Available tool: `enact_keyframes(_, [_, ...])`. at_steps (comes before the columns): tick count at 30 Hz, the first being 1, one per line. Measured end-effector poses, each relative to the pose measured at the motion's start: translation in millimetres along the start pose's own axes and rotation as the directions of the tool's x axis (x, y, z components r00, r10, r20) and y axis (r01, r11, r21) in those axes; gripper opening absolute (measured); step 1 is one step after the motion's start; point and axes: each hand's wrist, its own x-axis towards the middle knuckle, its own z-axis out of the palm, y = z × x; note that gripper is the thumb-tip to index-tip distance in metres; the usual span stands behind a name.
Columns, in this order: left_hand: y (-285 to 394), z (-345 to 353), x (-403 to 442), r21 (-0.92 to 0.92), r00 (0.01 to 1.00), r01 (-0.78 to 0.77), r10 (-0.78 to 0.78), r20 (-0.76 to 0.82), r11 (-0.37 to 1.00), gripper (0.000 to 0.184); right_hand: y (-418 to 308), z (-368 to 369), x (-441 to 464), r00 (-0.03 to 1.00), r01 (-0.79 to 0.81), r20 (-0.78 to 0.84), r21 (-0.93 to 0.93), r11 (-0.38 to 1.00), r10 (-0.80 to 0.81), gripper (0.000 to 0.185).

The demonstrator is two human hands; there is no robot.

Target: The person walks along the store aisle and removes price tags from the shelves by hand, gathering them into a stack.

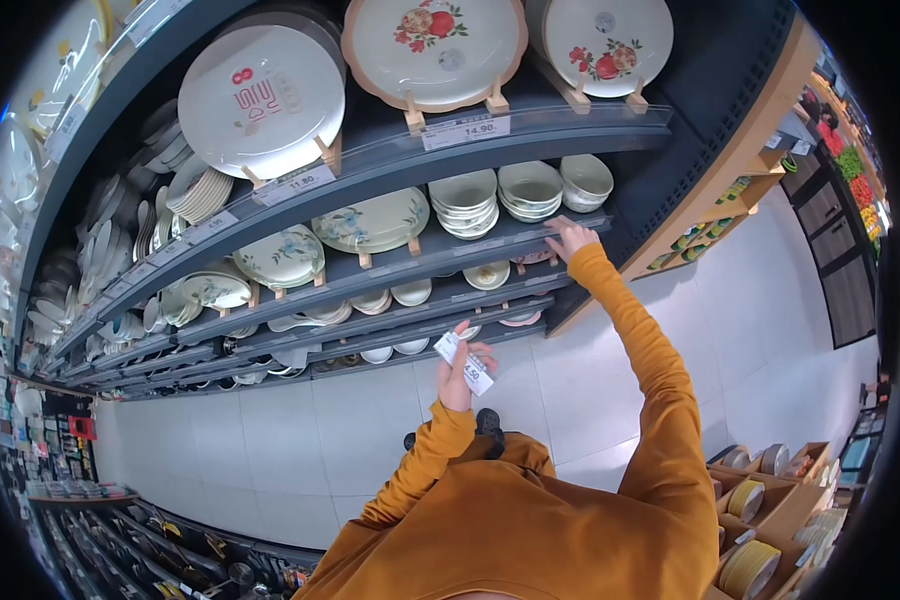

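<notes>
Price tag (476, 377), white, dark-printed, seemingly oblong

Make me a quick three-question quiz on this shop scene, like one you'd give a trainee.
1. Open question: Which hand holds the price tags?
2. True or false: The right hand is lifting a large plate.
3. Fill in: The shelf label below the scallop-edged plate reads ____.

Key:
1. The left hand.
2. False: it is at a shelf edge, near the bowls.
3. 14.90.
</notes>
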Motion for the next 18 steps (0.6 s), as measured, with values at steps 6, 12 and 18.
enact_keyframes(6, [-2, -11, -1, -0.024, 0.995, 0.055, -0.057, -0.085, 0.998, 0.043, 16, -13, 21, 0.985, 0.155, -0.098, 0.155, 0.976, -0.141, 0.013])
enact_keyframes(12, [-4, -16, 8, -0.009, 0.978, 0.015, -0.016, -0.208, 1.000, 0.045, -65, -62, -39, 0.935, -0.282, 0.351, 0.827, 0.486, -0.055, 0.009])
enact_keyframes(18, [-21, -5, 12, 0.183, 0.996, 0.000, 0.016, -0.086, 0.983, 0.037, -116, -23, -112, 0.802, -0.371, 0.473, 0.873, 0.316, -0.365, 0.021])
